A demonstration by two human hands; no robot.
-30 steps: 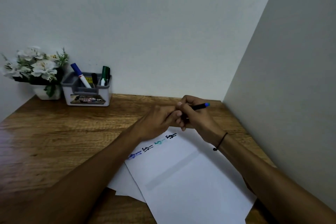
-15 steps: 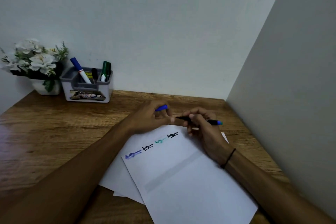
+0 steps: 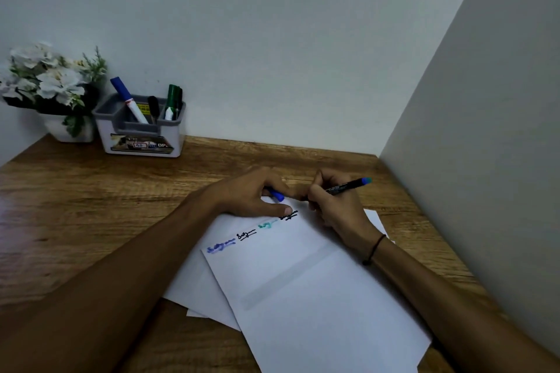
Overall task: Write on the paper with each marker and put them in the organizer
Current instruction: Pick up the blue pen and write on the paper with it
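Note:
White paper point(image 3: 303, 281) lies on the wooden desk, with several short scribbles in blue, black and teal along its top edge. My right hand point(image 3: 336, 206) grips a black marker point(image 3: 345, 186) with a blue end, its tip hidden behind my fingers at the paper's top edge. My left hand point(image 3: 251, 194) rests on the paper's top left corner, its fingers closed around the blue cap point(image 3: 277, 194). The grey and white organizer point(image 3: 141, 127) stands at the back left and holds a blue marker point(image 3: 128, 100), a black one and a green one point(image 3: 173, 100).
A white pot of white flowers point(image 3: 51, 85) stands left of the organizer. More sheets lie under the top paper. Walls close the desk point(image 3: 75, 206) at the back and the right.
The cap came off the marker and stayed in my left hand. My right hand turned the marker and lowered it to the paper's top edge. My left hand settled on the paper.

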